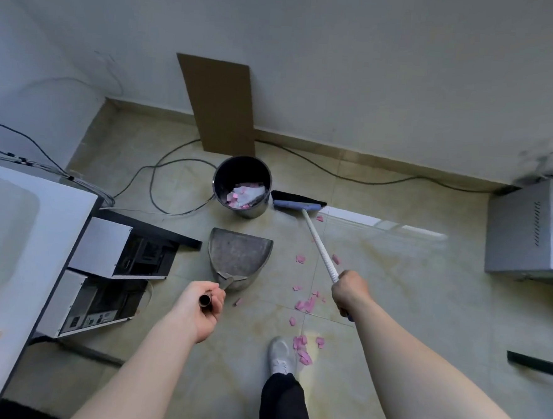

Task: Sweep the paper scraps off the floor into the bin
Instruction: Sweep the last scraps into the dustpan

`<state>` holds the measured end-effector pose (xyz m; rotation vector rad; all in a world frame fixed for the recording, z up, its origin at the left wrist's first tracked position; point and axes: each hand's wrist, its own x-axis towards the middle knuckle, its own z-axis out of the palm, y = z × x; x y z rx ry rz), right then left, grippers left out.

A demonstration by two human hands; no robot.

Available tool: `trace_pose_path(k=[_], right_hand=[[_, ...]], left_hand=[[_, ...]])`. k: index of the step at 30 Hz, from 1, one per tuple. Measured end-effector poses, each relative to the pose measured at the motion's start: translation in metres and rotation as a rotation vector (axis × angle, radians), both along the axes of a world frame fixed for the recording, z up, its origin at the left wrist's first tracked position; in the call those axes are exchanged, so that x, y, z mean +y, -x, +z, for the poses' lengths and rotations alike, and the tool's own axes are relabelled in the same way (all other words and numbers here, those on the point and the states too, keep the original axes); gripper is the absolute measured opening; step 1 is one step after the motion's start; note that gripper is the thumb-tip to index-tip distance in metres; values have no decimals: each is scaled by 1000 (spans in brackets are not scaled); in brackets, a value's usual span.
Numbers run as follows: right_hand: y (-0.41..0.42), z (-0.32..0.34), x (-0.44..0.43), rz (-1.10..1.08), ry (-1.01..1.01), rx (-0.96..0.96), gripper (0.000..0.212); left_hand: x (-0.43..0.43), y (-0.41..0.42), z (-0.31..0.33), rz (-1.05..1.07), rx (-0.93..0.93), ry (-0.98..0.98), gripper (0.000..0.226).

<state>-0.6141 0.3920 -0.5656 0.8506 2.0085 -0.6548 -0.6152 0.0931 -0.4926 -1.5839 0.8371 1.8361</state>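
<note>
Pink paper scraps (306,304) lie scattered on the tiled floor, from beside the broom pole down to my white shoe (279,355). My right hand (349,291) grips the white pole of a broom (298,205), whose blue head rests on the floor just right of the bin. The round dark bin (242,185) holds pink and white paper. My left hand (204,305) is closed on the handle of a grey metal dustpan (239,257), which sits on the floor in front of the bin with its pan bare.
A white desk (11,240) with two computer cases (107,276) under it stands at the left. Black cables (172,182) loop on the floor left of the bin. A brown cardboard sheet (220,104) leans on the wall. A grey metal box (529,227) sits at the right.
</note>
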Motion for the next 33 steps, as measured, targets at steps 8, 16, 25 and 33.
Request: trace_pose_path(k=[8,16,25,33], right_hand=[[-99,17,0,9,-12,-15,42],[-237,47,-44,-138,1,-12,17],[-341,60,-86,-169,34,80,18],[-349,92,-124,-259,292,69,16]], left_hand=[[-5,-53,19,-68,43,-2,19],[-46,-159,29,-153,93,-54,18],[-110,-279,33,-182,81,-49,20],[-149,-330,29,-243,74,196,19]])
